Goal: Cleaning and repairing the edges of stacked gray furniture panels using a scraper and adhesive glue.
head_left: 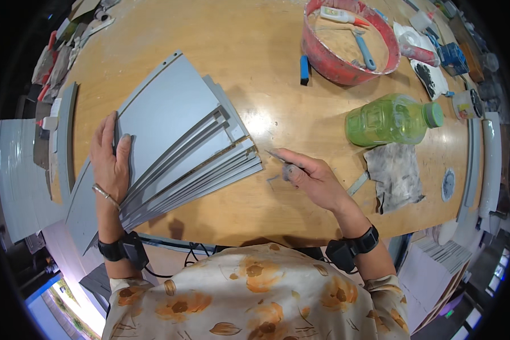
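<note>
A fanned stack of grey panels (161,105) with grooved edges lies on the wooden table in front of me. My left hand (110,156) grips the left edge of the upper panel, with the thumb on its face and the fingers along its outer side. Just off the stack's right corner, my right hand (309,177) pinches a small, thin, dark piece between thumb and forefinger. Its pointed tip shows toward the panels, but its kind I cannot make out. Grey dust covers that thumb. Small grey scraps lie on the table beside it.
A green bottle (388,120) lies sideways at the right, above a stained grey cloth (395,174). Behind stands a red tub (351,73) holding a glue bottle and a blue-handled tool. A small blue block (304,70) is beside it. Long grey strips (67,139) lie at the left edge.
</note>
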`<state>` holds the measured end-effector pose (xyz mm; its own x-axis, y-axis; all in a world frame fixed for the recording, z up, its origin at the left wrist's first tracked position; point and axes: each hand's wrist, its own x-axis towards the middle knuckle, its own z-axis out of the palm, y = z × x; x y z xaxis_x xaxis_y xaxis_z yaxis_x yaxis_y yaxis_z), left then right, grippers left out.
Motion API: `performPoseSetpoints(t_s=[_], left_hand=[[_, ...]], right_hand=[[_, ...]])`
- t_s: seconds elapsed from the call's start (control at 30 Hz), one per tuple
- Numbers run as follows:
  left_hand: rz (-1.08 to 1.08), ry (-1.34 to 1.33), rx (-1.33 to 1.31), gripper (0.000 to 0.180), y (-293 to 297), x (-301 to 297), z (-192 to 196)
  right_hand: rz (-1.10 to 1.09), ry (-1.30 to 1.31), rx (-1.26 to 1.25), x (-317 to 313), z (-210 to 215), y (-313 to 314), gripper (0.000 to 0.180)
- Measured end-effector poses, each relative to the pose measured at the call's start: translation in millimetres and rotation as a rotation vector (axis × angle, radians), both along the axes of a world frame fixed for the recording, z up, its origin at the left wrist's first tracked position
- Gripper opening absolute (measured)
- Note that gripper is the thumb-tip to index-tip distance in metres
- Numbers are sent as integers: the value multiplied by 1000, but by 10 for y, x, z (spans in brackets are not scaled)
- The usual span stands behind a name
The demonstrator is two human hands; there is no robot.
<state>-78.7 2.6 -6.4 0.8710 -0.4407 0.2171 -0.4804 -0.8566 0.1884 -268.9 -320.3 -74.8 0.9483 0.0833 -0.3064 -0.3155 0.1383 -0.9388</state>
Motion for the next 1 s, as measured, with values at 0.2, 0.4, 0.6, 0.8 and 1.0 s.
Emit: performPoseSetpoints(t_s=[0.2,0.4,0.6,0.8,1.0], left_hand=[[-33,-7,-2,50,-59,41,-7],[-13,9,3,50,-19,-7,24],[-23,17,10,50,-67,10,9],[-9,5,25,50,-69,0,25],[-20,4,42,50,-65,19,20]], right_hand=[[-1,-46,49,191,-116,-2,39],[1,-48,60,212,-105,82,40],[12,-87,9,189,-226,89,40],[-14,-89,32,220,-240,124,41],[23,-46,95,239,-253,123,42]])
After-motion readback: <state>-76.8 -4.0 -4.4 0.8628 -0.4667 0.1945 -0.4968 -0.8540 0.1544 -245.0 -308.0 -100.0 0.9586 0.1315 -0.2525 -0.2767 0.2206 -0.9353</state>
